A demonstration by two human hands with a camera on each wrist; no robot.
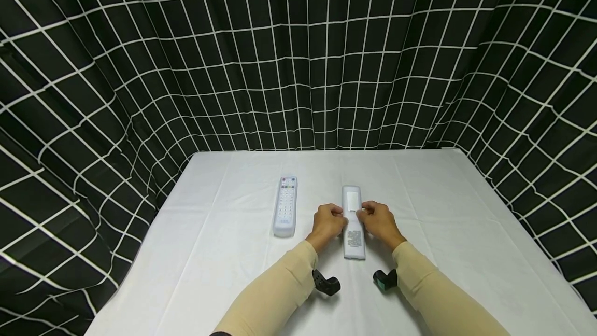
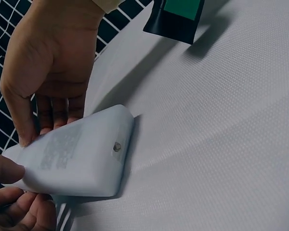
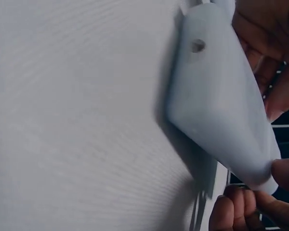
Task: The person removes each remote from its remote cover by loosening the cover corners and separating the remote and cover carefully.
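A white remote control (image 1: 354, 249) in a pale, translucent sleeve lies on the table with its back up. Its back carries a grey printed patch and, farther up, a bright white rectangle. My left hand (image 1: 328, 223) holds its left edge, thumb on top and fingers at the side. On the opposite edge my right hand (image 1: 381, 223) pinches it in the same way. A small round hole shows at the near end of the remote (image 2: 94, 159) in the left wrist view. In the right wrist view, the remote (image 3: 216, 91) is slightly blurred, fingers of both hands along its sides.
A second remote control (image 1: 285, 206), also in a pale sleeve, lies button side up to the left. A white cloth covers the table (image 1: 214, 263). Black curtains with a white grid (image 1: 289, 56) stand behind and at both sides. Black wrist cameras (image 1: 328, 285) hang under both forearms.
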